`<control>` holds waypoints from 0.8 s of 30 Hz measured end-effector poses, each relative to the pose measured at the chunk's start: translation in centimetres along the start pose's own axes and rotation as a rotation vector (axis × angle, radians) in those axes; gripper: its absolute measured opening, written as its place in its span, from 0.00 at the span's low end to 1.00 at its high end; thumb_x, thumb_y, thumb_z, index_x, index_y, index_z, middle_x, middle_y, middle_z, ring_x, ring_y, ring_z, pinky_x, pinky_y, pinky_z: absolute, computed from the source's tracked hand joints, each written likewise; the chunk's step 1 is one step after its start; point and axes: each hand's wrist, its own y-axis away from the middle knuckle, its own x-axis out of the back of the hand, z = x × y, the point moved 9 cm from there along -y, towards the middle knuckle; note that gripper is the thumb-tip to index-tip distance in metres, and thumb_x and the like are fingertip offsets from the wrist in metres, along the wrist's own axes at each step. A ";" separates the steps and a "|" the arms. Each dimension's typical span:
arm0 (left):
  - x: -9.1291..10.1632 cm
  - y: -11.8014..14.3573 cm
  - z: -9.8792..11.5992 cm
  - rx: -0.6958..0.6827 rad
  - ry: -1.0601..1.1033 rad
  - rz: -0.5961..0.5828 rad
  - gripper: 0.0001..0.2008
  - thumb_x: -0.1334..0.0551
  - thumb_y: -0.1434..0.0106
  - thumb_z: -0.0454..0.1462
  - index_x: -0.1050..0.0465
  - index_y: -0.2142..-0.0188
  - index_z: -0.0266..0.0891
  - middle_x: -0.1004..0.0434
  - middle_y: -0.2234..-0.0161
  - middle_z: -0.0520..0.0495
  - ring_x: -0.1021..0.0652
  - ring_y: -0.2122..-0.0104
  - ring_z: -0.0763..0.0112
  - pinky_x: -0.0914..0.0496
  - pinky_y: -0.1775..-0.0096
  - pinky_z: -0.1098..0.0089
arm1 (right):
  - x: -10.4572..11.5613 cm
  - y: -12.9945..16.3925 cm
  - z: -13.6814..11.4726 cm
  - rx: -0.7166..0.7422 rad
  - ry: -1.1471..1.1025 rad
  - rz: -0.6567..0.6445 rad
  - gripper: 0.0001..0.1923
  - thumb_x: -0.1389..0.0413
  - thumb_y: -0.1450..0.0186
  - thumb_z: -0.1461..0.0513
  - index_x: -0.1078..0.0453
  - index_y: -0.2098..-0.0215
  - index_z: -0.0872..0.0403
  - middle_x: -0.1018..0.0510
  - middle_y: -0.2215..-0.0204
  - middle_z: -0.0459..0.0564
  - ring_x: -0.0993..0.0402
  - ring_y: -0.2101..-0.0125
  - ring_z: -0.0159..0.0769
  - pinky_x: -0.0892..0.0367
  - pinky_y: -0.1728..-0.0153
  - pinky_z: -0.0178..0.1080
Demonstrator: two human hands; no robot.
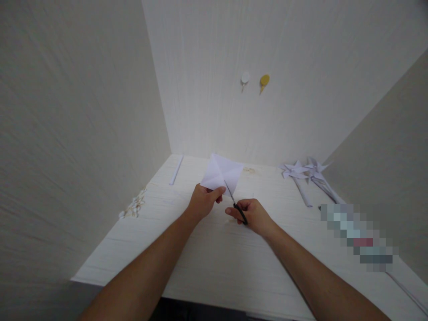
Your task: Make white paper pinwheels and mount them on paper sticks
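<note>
My left hand [203, 201] pinches the near corner of a white square sheet of paper [220, 173] with crease lines, holding it up above the pale table [214, 258]. My right hand [252, 215] grips black-handled scissors [236, 203], whose blades reach into the paper along a diagonal crease. Both hands are close together over the middle of the table.
Two finished white paper pinwheels [304, 173] on rolled sticks lie at the back right. A thin paper strip [176, 170] lies at the back left, small white scraps [133, 207] by the left edge. Two wall hooks [255, 80] hang ahead. A blurred patch covers the right side.
</note>
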 end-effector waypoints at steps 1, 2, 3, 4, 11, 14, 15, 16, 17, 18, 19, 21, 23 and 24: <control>0.0 0.0 0.0 -0.001 0.000 0.000 0.18 0.33 0.46 0.46 0.30 0.86 0.41 0.26 0.83 0.48 0.26 0.79 0.69 0.32 0.71 0.67 | 0.0 0.0 0.0 -0.002 0.000 0.000 0.33 0.31 0.52 0.36 0.36 0.84 0.52 0.34 0.87 0.42 0.46 0.84 0.26 0.54 0.81 0.36; 0.0 0.0 0.0 0.000 -0.001 -0.001 0.18 0.33 0.46 0.46 0.30 0.86 0.41 0.26 0.83 0.48 0.26 0.79 0.69 0.32 0.71 0.67 | 0.0 0.0 0.0 -0.004 0.000 0.000 0.33 0.31 0.52 0.36 0.36 0.84 0.52 0.33 0.87 0.43 0.46 0.84 0.26 0.54 0.81 0.36; 0.0 0.0 -0.1 0.000 -0.002 -0.002 0.18 0.33 0.46 0.46 0.30 0.86 0.41 0.26 0.83 0.48 0.26 0.79 0.69 0.32 0.71 0.67 | 0.0 0.0 0.0 -0.005 -0.001 0.000 0.33 0.31 0.52 0.36 0.36 0.85 0.52 0.33 0.87 0.42 0.46 0.84 0.26 0.54 0.81 0.36; 0.0 0.0 -0.1 0.001 -0.003 -0.003 0.18 0.33 0.46 0.46 0.30 0.86 0.40 0.26 0.83 0.48 0.26 0.79 0.69 0.32 0.71 0.67 | 0.0 0.0 -0.1 -0.006 -0.001 0.000 0.33 0.31 0.53 0.36 0.36 0.85 0.52 0.34 0.87 0.42 0.46 0.84 0.26 0.54 0.81 0.36; 0.0 0.0 -0.2 0.006 -0.004 -0.009 0.17 0.33 0.47 0.46 0.29 0.85 0.40 0.25 0.83 0.48 0.26 0.79 0.69 0.32 0.71 0.67 | 0.0 0.0 -0.1 -0.004 -0.007 0.010 0.32 0.30 0.53 0.37 0.35 0.85 0.52 0.36 0.88 0.41 0.47 0.84 0.26 0.55 0.81 0.36; -0.1 0.0 -0.1 -0.001 -0.001 -0.015 0.18 0.33 0.46 0.46 0.30 0.86 0.40 0.26 0.83 0.48 0.26 0.79 0.69 0.32 0.71 0.67 | 0.0 0.0 0.0 -0.003 -0.013 0.012 0.32 0.30 0.53 0.37 0.35 0.85 0.52 0.35 0.88 0.41 0.47 0.84 0.26 0.54 0.81 0.36; -0.2 0.1 0.0 -0.002 0.001 -0.018 0.18 0.33 0.47 0.46 0.30 0.86 0.40 0.26 0.83 0.48 0.26 0.79 0.69 0.32 0.71 0.67 | 0.0 -0.1 0.0 -0.003 -0.014 0.012 0.32 0.30 0.52 0.37 0.35 0.85 0.52 0.35 0.88 0.41 0.46 0.84 0.26 0.54 0.81 0.36; -0.2 0.1 0.0 -0.004 0.004 -0.020 0.18 0.33 0.47 0.46 0.30 0.86 0.41 0.26 0.83 0.49 0.26 0.79 0.69 0.32 0.71 0.68 | 0.0 -0.1 -0.1 -0.002 -0.015 0.012 0.32 0.30 0.52 0.37 0.35 0.85 0.52 0.35 0.88 0.41 0.46 0.84 0.26 0.54 0.81 0.36; -0.2 0.1 0.0 -0.004 0.006 -0.022 0.18 0.33 0.47 0.46 0.30 0.86 0.41 0.26 0.83 0.49 0.26 0.79 0.69 0.32 0.71 0.68 | 0.0 -0.1 -0.1 -0.002 -0.016 0.012 0.32 0.30 0.52 0.37 0.35 0.85 0.52 0.36 0.88 0.40 0.46 0.84 0.26 0.54 0.81 0.36; -0.3 0.1 0.0 -0.005 0.008 -0.023 0.18 0.33 0.47 0.46 0.30 0.86 0.41 0.26 0.83 0.49 0.26 0.79 0.69 0.32 0.71 0.68 | 0.0 0.0 -0.1 -0.001 -0.018 0.012 0.32 0.30 0.53 0.37 0.35 0.85 0.52 0.36 0.89 0.40 0.46 0.84 0.26 0.54 0.81 0.37; -0.3 0.1 0.0 -0.004 0.010 -0.023 0.18 0.33 0.47 0.47 0.30 0.86 0.41 0.26 0.83 0.49 0.27 0.79 0.69 0.32 0.71 0.68 | 0.0 0.0 -0.2 -0.001 -0.020 0.012 0.32 0.30 0.53 0.37 0.35 0.85 0.52 0.36 0.89 0.40 0.46 0.84 0.26 0.54 0.81 0.37; -0.3 0.1 0.1 -0.002 0.009 -0.023 0.18 0.33 0.47 0.46 0.30 0.86 0.40 0.26 0.83 0.49 0.27 0.79 0.69 0.32 0.71 0.68 | 0.0 0.1 -0.3 -0.002 -0.025 0.013 0.32 0.30 0.53 0.37 0.36 0.85 0.52 0.36 0.89 0.40 0.47 0.84 0.26 0.54 0.81 0.37; -0.3 0.2 0.1 0.001 0.006 -0.023 0.18 0.33 0.47 0.46 0.30 0.86 0.40 0.26 0.83 0.48 0.27 0.79 0.69 0.32 0.71 0.68 | 0.0 0.1 -0.4 -0.001 -0.027 0.016 0.32 0.30 0.53 0.37 0.36 0.85 0.52 0.36 0.88 0.40 0.46 0.84 0.26 0.54 0.81 0.37; -0.3 0.2 0.2 0.002 0.005 -0.023 0.18 0.33 0.47 0.46 0.30 0.86 0.40 0.26 0.83 0.48 0.27 0.79 0.69 0.33 0.71 0.68 | 0.0 0.2 -0.5 -0.001 -0.028 0.016 0.32 0.30 0.53 0.36 0.36 0.85 0.52 0.35 0.88 0.41 0.46 0.84 0.26 0.54 0.81 0.37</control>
